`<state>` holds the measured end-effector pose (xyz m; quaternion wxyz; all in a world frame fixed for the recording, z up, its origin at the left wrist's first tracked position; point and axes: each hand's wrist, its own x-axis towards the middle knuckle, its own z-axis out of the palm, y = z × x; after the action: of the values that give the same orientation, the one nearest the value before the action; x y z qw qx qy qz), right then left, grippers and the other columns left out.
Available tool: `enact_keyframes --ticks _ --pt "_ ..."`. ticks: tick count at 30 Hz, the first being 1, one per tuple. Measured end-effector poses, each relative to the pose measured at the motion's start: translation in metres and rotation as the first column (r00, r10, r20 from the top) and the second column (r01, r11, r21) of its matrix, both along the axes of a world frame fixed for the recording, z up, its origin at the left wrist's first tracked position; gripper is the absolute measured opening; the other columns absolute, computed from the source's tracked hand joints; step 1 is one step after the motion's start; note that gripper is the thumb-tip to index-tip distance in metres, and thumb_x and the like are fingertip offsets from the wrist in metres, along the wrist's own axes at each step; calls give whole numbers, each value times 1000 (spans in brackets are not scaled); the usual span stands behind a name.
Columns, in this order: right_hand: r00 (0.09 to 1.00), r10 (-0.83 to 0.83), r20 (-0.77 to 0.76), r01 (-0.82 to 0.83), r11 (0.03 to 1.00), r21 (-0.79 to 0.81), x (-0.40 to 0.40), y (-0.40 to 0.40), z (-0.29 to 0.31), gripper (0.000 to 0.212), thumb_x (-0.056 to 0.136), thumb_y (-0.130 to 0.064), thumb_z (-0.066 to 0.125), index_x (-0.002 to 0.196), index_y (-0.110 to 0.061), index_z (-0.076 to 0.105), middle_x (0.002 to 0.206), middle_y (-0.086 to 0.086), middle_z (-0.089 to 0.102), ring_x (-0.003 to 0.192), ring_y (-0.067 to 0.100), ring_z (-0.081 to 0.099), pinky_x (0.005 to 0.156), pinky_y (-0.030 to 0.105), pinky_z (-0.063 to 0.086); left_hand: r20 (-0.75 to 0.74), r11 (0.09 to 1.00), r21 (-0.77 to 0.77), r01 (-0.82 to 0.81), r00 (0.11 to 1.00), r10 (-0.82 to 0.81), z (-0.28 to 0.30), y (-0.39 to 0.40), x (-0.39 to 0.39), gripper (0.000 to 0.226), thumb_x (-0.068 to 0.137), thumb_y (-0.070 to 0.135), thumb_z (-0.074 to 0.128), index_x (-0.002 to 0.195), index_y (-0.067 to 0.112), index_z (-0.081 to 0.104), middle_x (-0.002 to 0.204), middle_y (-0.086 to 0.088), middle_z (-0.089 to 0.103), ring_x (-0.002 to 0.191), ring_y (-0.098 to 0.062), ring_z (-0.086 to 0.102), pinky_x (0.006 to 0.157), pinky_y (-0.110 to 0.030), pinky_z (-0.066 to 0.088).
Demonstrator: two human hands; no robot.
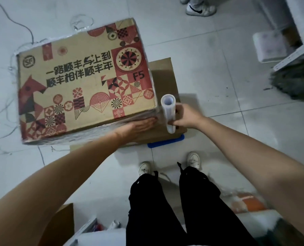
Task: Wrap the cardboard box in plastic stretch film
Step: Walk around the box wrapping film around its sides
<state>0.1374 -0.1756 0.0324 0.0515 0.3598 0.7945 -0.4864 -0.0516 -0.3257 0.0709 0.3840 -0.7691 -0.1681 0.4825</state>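
The left hand (138, 126) lies flat, fingers straight, pressing film against the near side of the cardboard box (84, 82). The right hand (186, 117) grips the film roll (169, 112) upright at the box's near right corner. The box rests on flat cardboard (165, 82) on the floor. Keep the film taut; hold the pressed end firmly while rounding the corner.

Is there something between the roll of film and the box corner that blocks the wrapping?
Nothing visible does. The right hand holds the film roll upright right beside the box corner, and the left hand presses flat on the near side.
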Motion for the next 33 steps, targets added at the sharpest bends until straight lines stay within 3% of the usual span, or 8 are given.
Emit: enact_keyframes --ticks 4,8,15,19,21,24,29,33 --pt "982 166 -91 -168 986 -14 6 21 1 47 73 -16 76 115 -22 55 111 -2 62 105 20 57 87 34 46 -11 994 1 -113 994 113 -1 -4 16 63 99 30 35 148 -2 10 154 -21 7 140 -34 11 109 -51 2" --pt "966 234 -110 -244 966 -85 6 36 -4 54 75 -3 73 125 -10 52 122 9 58 114 26 53 93 31 43 -36 956 21 -293 955 293 -10 -15 36 68 98 38 33 147 -3 12 152 -28 2 138 -43 3 105 -61 -4" --pt "959 233 -163 -262 948 -183 -4 51 -14 69 75 6 67 126 -32 40 114 -10 51 114 12 47 96 28 39 69 880 4 -474 878 473 -17 -12 64 62 97 32 35 144 -6 21 150 -28 12 138 -43 9 110 -58 3" --pt "971 110 -211 -159 960 -230 -3 39 -20 61 74 4 65 114 -38 46 111 -14 56 103 -9 53 90 12 42 135 872 -61 -486 861 490 -21 3 84 57 96 29 39 144 1 27 151 -19 20 139 -36 15 109 -55 -2" --pt "970 75 -229 -126 969 -214 -2 30 -26 52 70 -5 65 118 -18 49 114 8 58 108 4 55 95 21 45 176 864 -60 -500 847 502 -20 16 86 58 98 29 37 145 -1 22 153 -17 18 139 -34 15 109 -52 0" --pt "982 40 -185 -56 995 -81 -8 11 -30 60 61 -11 70 115 -1 45 114 21 50 103 34 55 89 56 45 225 824 -158 -544 793 566 -20 30 82 52 99 20 34 143 -5 23 151 -18 24 139 -31 18 112 -44 7" --pt "988 -60 -139 64 998 22 -13 12 -26 56 61 -34 72 110 -15 52 109 15 57 97 33 59 82 46 50 224 871 -156 -467 842 491 -17 25 71 54 98 20 38 141 -9 25 148 -27 24 137 -39 20 112 -50 7" --pt "978 75 -195 -85 996 -42 -15 41 -19 58 66 -9 78 118 -11 53 115 12 62 108 30 58 92 41 47 189 891 -112 -439 871 453 -15 23 65 60 95 26 43 140 -10 26 146 -31 22 135 -45 19 108 -59 3"
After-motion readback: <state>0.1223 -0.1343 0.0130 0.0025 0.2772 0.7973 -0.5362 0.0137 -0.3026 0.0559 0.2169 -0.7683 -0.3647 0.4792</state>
